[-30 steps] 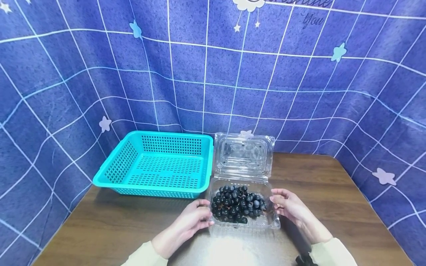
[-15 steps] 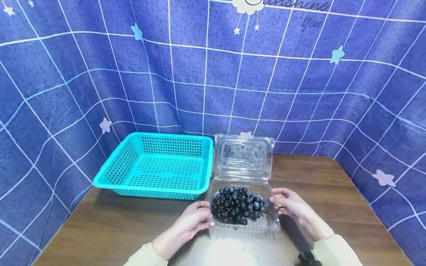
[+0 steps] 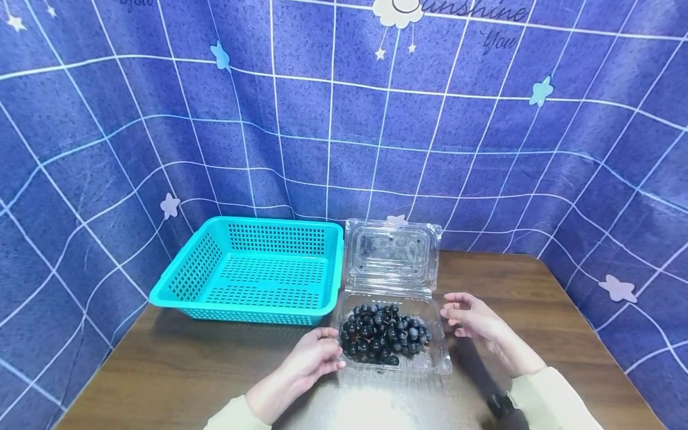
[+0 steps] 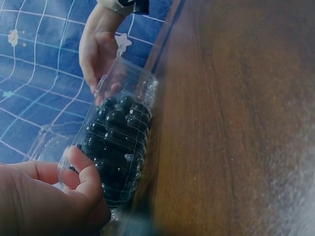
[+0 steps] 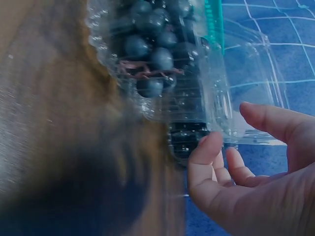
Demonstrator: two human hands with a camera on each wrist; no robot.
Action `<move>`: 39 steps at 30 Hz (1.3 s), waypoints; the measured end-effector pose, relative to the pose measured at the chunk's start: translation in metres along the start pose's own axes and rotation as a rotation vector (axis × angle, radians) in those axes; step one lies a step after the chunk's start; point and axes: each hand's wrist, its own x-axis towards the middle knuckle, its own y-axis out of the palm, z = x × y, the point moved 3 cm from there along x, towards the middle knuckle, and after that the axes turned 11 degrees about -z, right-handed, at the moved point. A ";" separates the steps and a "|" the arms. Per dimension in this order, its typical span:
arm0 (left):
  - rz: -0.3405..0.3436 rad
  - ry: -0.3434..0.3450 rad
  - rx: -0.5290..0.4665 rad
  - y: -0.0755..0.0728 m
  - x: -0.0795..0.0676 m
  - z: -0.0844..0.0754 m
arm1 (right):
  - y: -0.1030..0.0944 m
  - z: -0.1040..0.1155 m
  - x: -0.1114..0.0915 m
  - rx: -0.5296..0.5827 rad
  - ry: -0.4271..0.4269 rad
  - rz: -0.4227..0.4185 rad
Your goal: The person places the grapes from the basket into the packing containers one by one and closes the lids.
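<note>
A clear plastic clamshell box (image 3: pixel 432 361) stands on the table with its lid (image 3: pixel 392 257) folded back. Dark grapes (image 3: pixel 378 334) on stems fill much of its base. My left hand (image 3: pixel 314 361) pinches the left rim of the box between thumb and fingers; the left wrist view shows the thumb (image 4: pixel 81 162) over that rim. On the other side, my right hand (image 3: pixel 475 322) is just off the right rim, holding nothing. In the right wrist view its thumb and fingers (image 5: pixel 206 157) are spread apart beside the box wall.
A turquoise plastic basket (image 3: pixel 242 312) with a perforated bottom stands left of the box, close beside it. Behind both hangs a blue gridded curtain (image 3: pixel 301 161). The brown wooden table (image 3: pixel 537 322) extends to the right. A black device (image 3: pixel 505 409) is at the right wrist.
My right hand has let go of the box's right rim and moved slightly right and away from it. The left hand keeps its grip, and the box stays in place.
</note>
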 end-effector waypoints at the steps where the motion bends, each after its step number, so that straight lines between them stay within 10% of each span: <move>1: -0.001 0.002 -0.003 0.000 0.000 0.000 | -0.001 0.003 0.001 -0.003 -0.002 -0.003; 39: -0.007 0.013 -0.003 0.000 -0.001 0.000 | -0.014 0.085 0.051 0.049 -0.088 -0.110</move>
